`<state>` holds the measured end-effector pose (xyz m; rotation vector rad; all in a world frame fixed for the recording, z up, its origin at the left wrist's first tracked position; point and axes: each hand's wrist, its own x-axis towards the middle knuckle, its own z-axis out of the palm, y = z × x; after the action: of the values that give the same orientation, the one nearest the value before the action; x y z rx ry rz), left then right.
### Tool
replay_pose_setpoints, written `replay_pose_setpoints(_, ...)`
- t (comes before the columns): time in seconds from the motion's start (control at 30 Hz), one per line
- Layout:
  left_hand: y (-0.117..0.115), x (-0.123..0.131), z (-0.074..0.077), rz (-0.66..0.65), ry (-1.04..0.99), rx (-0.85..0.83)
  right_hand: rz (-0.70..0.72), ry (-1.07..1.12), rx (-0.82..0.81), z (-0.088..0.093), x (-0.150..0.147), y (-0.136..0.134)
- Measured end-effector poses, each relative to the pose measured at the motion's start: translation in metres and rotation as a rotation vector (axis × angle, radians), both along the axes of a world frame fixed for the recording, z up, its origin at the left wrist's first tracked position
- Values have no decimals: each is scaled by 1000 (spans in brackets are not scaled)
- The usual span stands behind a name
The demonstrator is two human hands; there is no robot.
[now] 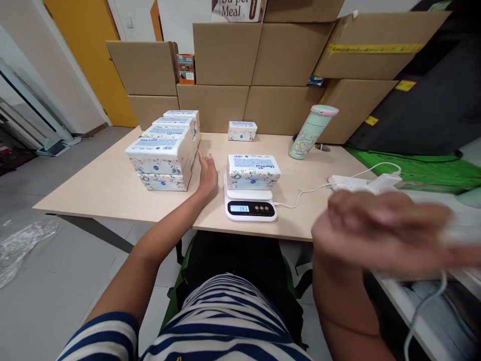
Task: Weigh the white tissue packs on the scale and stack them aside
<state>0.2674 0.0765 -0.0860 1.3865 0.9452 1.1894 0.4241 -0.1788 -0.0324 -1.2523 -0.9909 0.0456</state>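
A wrapped tissue pack (252, 173) sits on the platform of a white digital scale (250, 219), whose display appears to read 141. My left hand (208, 176) rests on the table between the scale and a stack of tissue packs (160, 163). Its fingers are partly stretched and nothing shows in them; whether they touch the stack is unclear. Close to the camera at the right, my right hand (379, 233) is raised and smeared by motion, so its grip cannot be made out. Another tissue pack (242, 131) lies alone near the back.
A green tumbler (312, 133) stands tilted in view at the back right. A white power strip (363, 183) feeds a cable (300, 198) to the scale. Cardboard boxes (221, 108) line the table's rear edge. Clear plastic wrap (26, 245) lies on the floor.
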Motion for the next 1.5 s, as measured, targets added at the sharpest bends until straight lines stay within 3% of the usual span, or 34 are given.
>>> replay_pose_setpoints(0.07, -3, 2, -1, -13, -63, 1, -184, 208, 374, 10, 23, 55)
replay_pose_setpoints(0.1, -5, 3, -1, -40, -96, 4, -164, 290, 362, 11, 33, 79)
replay_pose_setpoints(0.17, -12, 5, -4, -134, -127, 13, -32, 498, 172, 4, 46, 115)
replay_pose_setpoints(0.27, -20, 8, -10, -280, -95, 27, -60, 619, 72, -21, 52, 138)
replay_pose_setpoints(0.37, -24, 8, -11, -312, -45, 35, -229, 403, 109, -48, 54, 141)
replay_pose_setpoints(0.47, -23, 6, -8, -293, 2, 37, -270, 204, 107, -66, 58, 144)
replay_pose_setpoints(0.63, -21, 5, -2, -253, 3, 9, -334, 151, 102, -80, 70, 152)
replay_pose_setpoints(0.9, -18, 5, -1, -236, 17, 39, -289, 198, 49, -88, 72, 158)
replay_pose_setpoints(1.1, -16, 10, -1, -204, 19, 12, -382, 67, 111, -89, 78, 156)
replay_pose_setpoints(1.5, -13, 16, -6, -213, 33, 17, -402, -7, 132, -91, 85, 157)
